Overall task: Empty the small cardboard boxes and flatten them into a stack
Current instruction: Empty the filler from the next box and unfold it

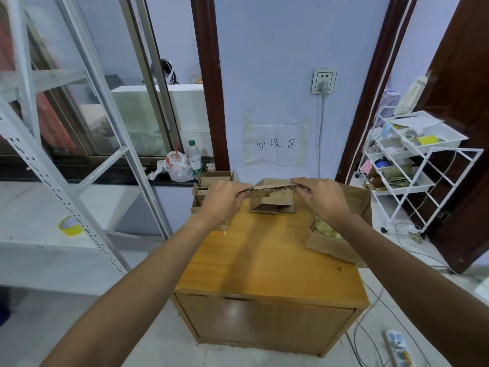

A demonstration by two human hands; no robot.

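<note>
Both hands hold a flattened small cardboard box [272,188] level above the far end of the wooden cabinet [264,255]. My left hand [221,201] pinches its left end, and my right hand [321,197] pinches its right end. Directly below it lies a stack of flattened boxes [272,205] on the cabinet top. Several small unflattened boxes [215,180] stand at the cabinet's far left, partly hidden by my left hand. A larger open carton [336,245] with yellowish filling sits at the right edge, under my right forearm.
A white metal shelf frame [79,165] with a yellow tape roll [70,225] stands left. A white wire rack [412,165] with clutter stands right. Behind the cabinet the wall carries a paper sign [275,145] and a socket. Cables and a power strip [398,348] lie on the floor.
</note>
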